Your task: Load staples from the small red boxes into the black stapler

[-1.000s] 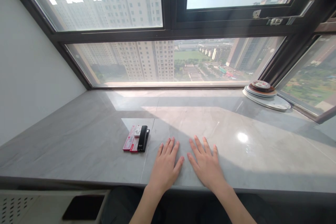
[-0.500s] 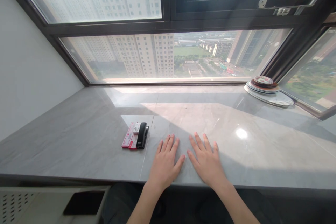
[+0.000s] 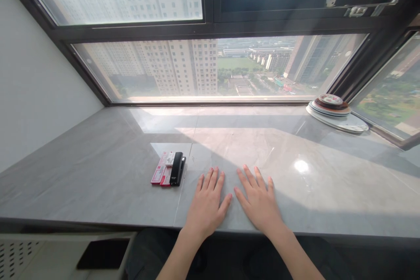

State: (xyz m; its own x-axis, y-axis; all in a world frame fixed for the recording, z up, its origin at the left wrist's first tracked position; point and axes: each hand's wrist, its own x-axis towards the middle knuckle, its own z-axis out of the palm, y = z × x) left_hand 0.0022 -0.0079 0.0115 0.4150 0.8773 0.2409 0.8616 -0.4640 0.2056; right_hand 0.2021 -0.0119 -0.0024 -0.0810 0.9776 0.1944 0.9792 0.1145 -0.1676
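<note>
My left hand (image 3: 207,206) lies palm down on the grey marbled windowsill (image 3: 108,175), fingers stretched forward and a little apart. Beside it, palm also down, rests my right hand (image 3: 259,203) with its fingers spread; a narrow gap separates the two thumbs. Neither hand holds anything. To the left of my left hand, not touching it, lies a black stapler (image 3: 176,169). Against the stapler's left side are several small red-and-white boxes (image 3: 159,174), whose lettering is too small to read.
A stack of plates (image 3: 330,104) sits on a flat, pale marbled oval piece (image 3: 356,125) at the back right corner. Dark window frames (image 3: 210,30) border the sill behind. Below the front edge at left, a black flat rectangle (image 3: 103,253) lies on a white surface.
Both hands stay flat in the same place. The view has shifted very slightly; the stapler, boxes and plates have not been moved.
</note>
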